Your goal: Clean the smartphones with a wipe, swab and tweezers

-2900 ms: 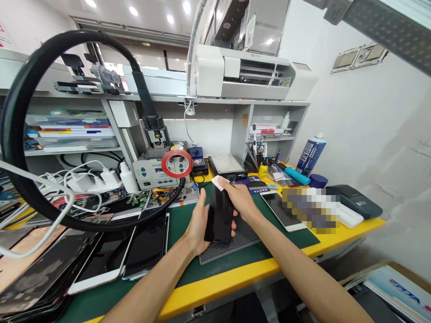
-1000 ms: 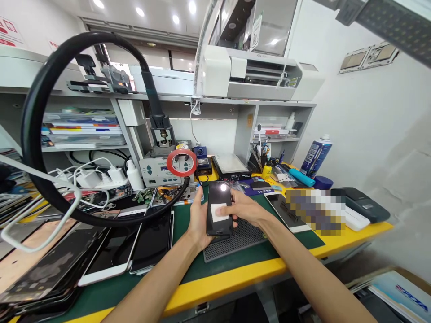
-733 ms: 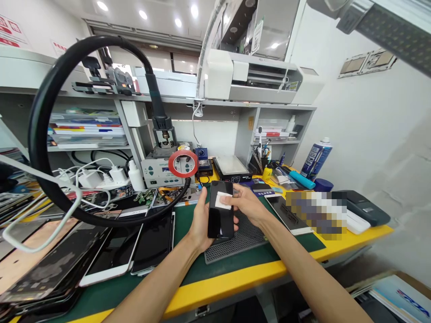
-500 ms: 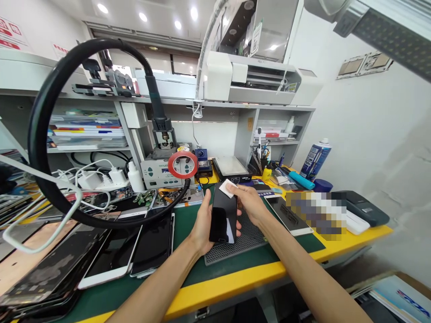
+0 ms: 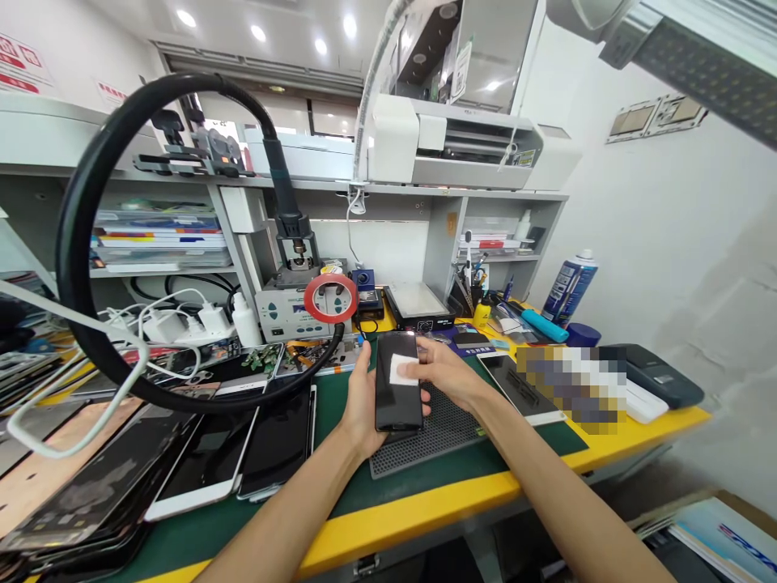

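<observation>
A black smartphone (image 5: 398,409) is held upright, screen toward me, above a grey perforated mat (image 5: 437,437). My left hand (image 5: 360,409) is closed round it from the left and behind; its fingertips show past the right edge. A small white wiping pad (image 5: 401,369) lies flat on the middle of the screen. My right hand (image 5: 446,372) presses that pad with its fingers, coming in from the right.
Tablets (image 5: 276,441) and a stack of loose screens (image 5: 73,486) lie at the left. A red tape roll (image 5: 331,277) hangs before a grey hot-air station (image 5: 285,312). A white-framed tablet (image 5: 522,389) and a spray can (image 5: 569,285) are at the right.
My right hand has moved the white pad from the phone's upper right corner down and left to mid-screen. The pad now lies flatter. The left hand keeps its hold, with the phone shifted slightly left.
</observation>
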Demonstrator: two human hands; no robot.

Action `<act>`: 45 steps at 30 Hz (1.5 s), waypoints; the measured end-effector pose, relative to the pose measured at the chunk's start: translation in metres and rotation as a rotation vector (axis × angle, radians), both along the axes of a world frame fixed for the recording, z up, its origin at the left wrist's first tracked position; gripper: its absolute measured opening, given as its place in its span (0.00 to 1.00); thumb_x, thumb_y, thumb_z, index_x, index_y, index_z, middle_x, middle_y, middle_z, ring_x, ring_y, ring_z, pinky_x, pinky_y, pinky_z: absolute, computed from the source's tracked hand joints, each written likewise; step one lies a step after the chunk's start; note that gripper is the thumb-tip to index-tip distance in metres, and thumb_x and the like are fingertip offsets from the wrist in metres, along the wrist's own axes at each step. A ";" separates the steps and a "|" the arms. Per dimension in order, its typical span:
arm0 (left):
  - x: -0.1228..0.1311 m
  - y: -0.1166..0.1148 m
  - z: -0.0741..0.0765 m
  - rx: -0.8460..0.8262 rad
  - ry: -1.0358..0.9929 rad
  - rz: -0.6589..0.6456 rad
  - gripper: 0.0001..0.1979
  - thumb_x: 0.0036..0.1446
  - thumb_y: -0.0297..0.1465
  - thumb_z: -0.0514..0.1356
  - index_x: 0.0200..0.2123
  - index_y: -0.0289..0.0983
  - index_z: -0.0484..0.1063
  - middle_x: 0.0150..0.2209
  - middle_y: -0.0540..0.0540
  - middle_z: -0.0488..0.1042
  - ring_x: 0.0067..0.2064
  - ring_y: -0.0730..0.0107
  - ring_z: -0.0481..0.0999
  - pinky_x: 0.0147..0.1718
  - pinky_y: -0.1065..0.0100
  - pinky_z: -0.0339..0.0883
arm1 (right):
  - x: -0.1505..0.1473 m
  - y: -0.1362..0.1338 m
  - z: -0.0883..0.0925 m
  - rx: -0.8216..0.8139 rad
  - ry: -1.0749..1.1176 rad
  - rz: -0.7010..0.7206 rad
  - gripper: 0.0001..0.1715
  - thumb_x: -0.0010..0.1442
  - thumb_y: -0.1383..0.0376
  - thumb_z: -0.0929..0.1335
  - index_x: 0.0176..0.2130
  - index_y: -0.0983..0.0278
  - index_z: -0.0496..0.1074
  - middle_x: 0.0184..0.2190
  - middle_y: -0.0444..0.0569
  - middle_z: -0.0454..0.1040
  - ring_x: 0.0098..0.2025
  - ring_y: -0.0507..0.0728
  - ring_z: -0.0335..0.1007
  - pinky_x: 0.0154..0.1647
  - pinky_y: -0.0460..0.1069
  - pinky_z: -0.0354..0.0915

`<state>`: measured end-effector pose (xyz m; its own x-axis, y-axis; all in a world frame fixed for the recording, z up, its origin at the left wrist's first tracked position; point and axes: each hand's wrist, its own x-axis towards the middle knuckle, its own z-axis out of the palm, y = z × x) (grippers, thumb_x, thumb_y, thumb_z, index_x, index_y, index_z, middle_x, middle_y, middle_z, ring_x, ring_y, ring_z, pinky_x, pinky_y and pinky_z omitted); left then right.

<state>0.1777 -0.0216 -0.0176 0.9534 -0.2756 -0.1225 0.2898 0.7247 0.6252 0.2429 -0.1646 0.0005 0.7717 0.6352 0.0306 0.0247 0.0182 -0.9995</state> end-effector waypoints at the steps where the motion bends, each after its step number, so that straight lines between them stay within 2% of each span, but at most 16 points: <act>1: 0.001 0.001 0.000 -0.015 0.003 0.012 0.37 0.59 0.57 0.48 0.47 0.27 0.73 0.33 0.34 0.78 0.29 0.56 0.79 0.28 0.58 0.75 | -0.002 0.001 0.000 0.012 -0.016 0.051 0.30 0.49 0.61 0.76 0.49 0.62 0.67 0.29 0.41 0.71 0.18 0.46 0.59 0.14 0.42 0.60; 4: 0.003 0.002 -0.001 -0.047 0.008 0.046 0.37 0.59 0.56 0.48 0.47 0.27 0.74 0.33 0.34 0.78 0.30 0.56 0.79 0.28 0.58 0.75 | -0.007 0.003 0.002 0.044 -0.037 0.156 0.37 0.44 0.63 0.78 0.51 0.61 0.64 0.31 0.41 0.69 0.23 0.49 0.65 0.16 0.43 0.65; 7: 0.003 0.003 -0.001 -0.054 0.003 0.057 0.36 0.59 0.56 0.49 0.47 0.28 0.74 0.33 0.34 0.78 0.30 0.56 0.79 0.28 0.58 0.75 | -0.007 0.002 0.003 0.057 -0.031 0.169 0.40 0.42 0.63 0.79 0.52 0.61 0.63 0.33 0.42 0.70 0.25 0.49 0.66 0.17 0.42 0.65; 11: 0.001 0.003 -0.001 -0.017 -0.004 0.004 0.37 0.58 0.57 0.49 0.47 0.28 0.74 0.32 0.34 0.78 0.28 0.56 0.79 0.26 0.59 0.75 | -0.004 -0.002 0.004 0.034 -0.041 0.085 0.29 0.49 0.59 0.76 0.46 0.63 0.65 0.27 0.41 0.72 0.17 0.47 0.61 0.16 0.43 0.60; 14: 0.000 0.001 -0.001 0.013 -0.022 -0.016 0.36 0.58 0.57 0.50 0.47 0.29 0.74 0.34 0.34 0.78 0.29 0.57 0.79 0.27 0.60 0.75 | -0.001 -0.005 0.005 0.004 -0.064 0.024 0.25 0.51 0.53 0.74 0.41 0.64 0.66 0.22 0.40 0.71 0.17 0.48 0.62 0.16 0.42 0.56; 19: -0.001 -0.002 -0.003 0.039 -0.059 -0.047 0.35 0.58 0.57 0.50 0.47 0.30 0.74 0.39 0.34 0.78 0.32 0.56 0.80 0.32 0.57 0.75 | 0.004 -0.006 0.007 0.007 -0.084 -0.075 0.25 0.54 0.46 0.71 0.34 0.65 0.69 0.22 0.42 0.72 0.18 0.47 0.60 0.20 0.42 0.56; 23: -0.003 -0.003 0.000 0.094 -0.026 -0.062 0.36 0.58 0.57 0.49 0.44 0.29 0.74 0.35 0.34 0.78 0.32 0.56 0.80 0.32 0.59 0.75 | 0.009 -0.006 0.010 -0.055 -0.019 -0.118 0.28 0.58 0.44 0.66 0.33 0.67 0.72 0.22 0.49 0.75 0.18 0.50 0.64 0.21 0.45 0.60; 29: -0.007 -0.006 0.008 0.161 -0.033 -0.079 0.40 0.58 0.58 0.45 0.40 0.26 0.75 0.32 0.33 0.77 0.27 0.57 0.78 0.28 0.59 0.74 | 0.013 -0.006 0.010 -0.106 0.070 -0.229 0.35 0.56 0.39 0.66 0.32 0.70 0.74 0.21 0.53 0.75 0.20 0.53 0.68 0.21 0.45 0.63; 33: -0.004 -0.004 0.005 0.099 -0.043 -0.029 0.37 0.60 0.57 0.46 0.41 0.26 0.75 0.37 0.33 0.77 0.28 0.59 0.78 0.29 0.57 0.75 | 0.013 -0.004 0.005 -0.081 0.056 -0.196 0.28 0.56 0.44 0.69 0.33 0.68 0.74 0.24 0.50 0.75 0.20 0.49 0.66 0.20 0.43 0.62; 36: -0.001 -0.002 0.001 0.060 -0.031 -0.001 0.36 0.60 0.56 0.47 0.40 0.26 0.75 0.35 0.33 0.78 0.28 0.58 0.79 0.28 0.59 0.75 | 0.011 -0.004 0.002 -0.114 0.050 -0.161 0.24 0.53 0.48 0.72 0.33 0.67 0.72 0.22 0.45 0.72 0.19 0.47 0.64 0.19 0.41 0.61; 39: 0.002 -0.001 -0.002 0.037 -0.007 0.026 0.34 0.61 0.54 0.48 0.42 0.27 0.74 0.32 0.34 0.78 0.28 0.59 0.79 0.28 0.61 0.75 | 0.007 -0.005 0.001 -0.216 0.036 -0.118 0.24 0.53 0.48 0.73 0.32 0.66 0.69 0.19 0.43 0.69 0.17 0.48 0.65 0.13 0.41 0.57; 43: 0.006 -0.002 -0.004 0.004 0.021 0.095 0.30 0.62 0.51 0.50 0.45 0.29 0.73 0.31 0.37 0.79 0.28 0.59 0.79 0.28 0.62 0.74 | 0.000 -0.008 0.004 -0.397 0.032 -0.009 0.26 0.54 0.46 0.71 0.26 0.65 0.66 0.18 0.46 0.71 0.17 0.50 0.68 0.07 0.40 0.51; 45: 0.007 -0.002 -0.005 -0.001 0.037 0.116 0.29 0.62 0.50 0.51 0.46 0.29 0.73 0.31 0.37 0.79 0.28 0.59 0.79 0.28 0.63 0.74 | -0.005 -0.009 0.005 -0.431 0.018 0.018 0.26 0.53 0.47 0.71 0.25 0.66 0.66 0.20 0.46 0.72 0.16 0.49 0.68 0.06 0.40 0.51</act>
